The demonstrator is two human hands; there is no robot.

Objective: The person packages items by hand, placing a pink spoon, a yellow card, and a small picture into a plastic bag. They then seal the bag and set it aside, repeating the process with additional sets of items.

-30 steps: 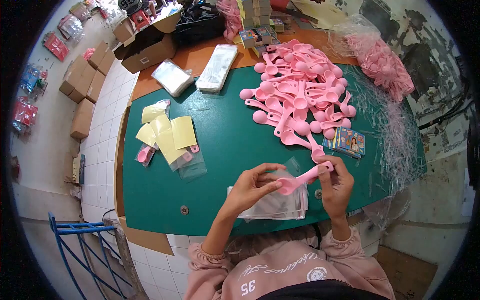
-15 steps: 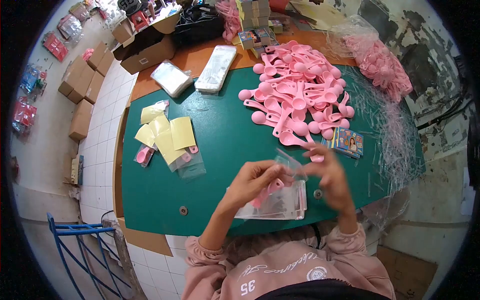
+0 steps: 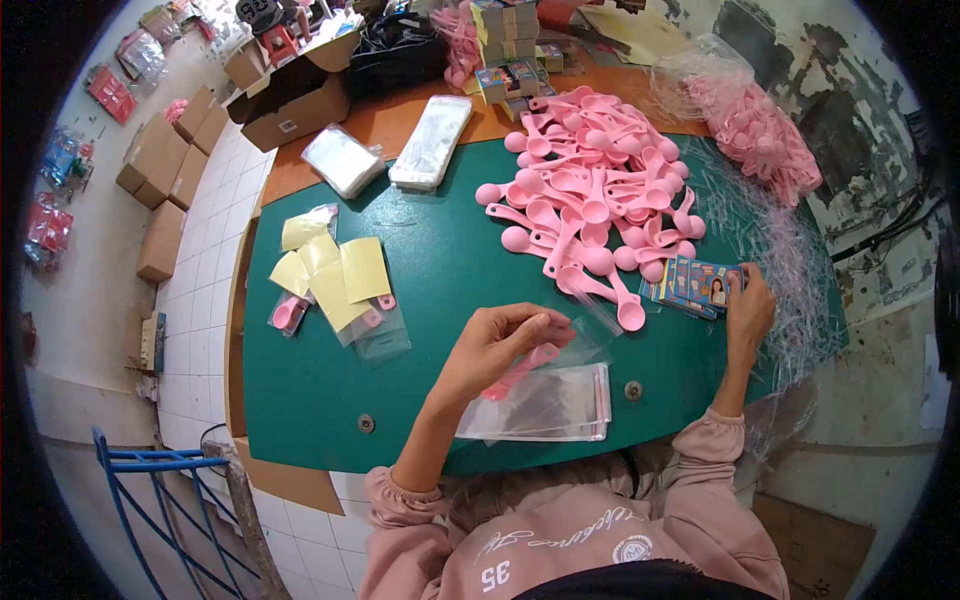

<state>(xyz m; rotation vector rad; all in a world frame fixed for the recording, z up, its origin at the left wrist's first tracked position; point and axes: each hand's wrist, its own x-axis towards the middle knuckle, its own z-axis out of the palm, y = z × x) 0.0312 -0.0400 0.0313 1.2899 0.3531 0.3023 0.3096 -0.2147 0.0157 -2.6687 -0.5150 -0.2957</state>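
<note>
My left hand (image 3: pixel 500 350) pinches a clear plastic bag (image 3: pixel 595 335) above the near part of the table. A pink measuring spoon (image 3: pixel 518 374) shows below the fingers, seemingly inside that bag. Under it lies a stack of clear bags (image 3: pixel 560 405). On the right, my right hand (image 3: pixel 750 315) grips the right edge of a printed card (image 3: pixel 718 288) at the small card pile; the fingertips are partly hidden. Just beyond the cards spreads a big heap of pink measuring spoons (image 3: pixel 600 190).
Filled bags with yellow card backs (image 3: pixel 335 285) lie at the left of the green table (image 3: pixel 430 260). Two bundles of clear bags (image 3: pixel 430 140) sit farther back. Plastic scraps (image 3: pixel 790 290) and a bulging bag of spoons (image 3: pixel 760 130) line the right side.
My right hand has moved right, away from the bag, onto the card pile. My left hand keeps its hold on the bag, slightly lower and farther left.
</note>
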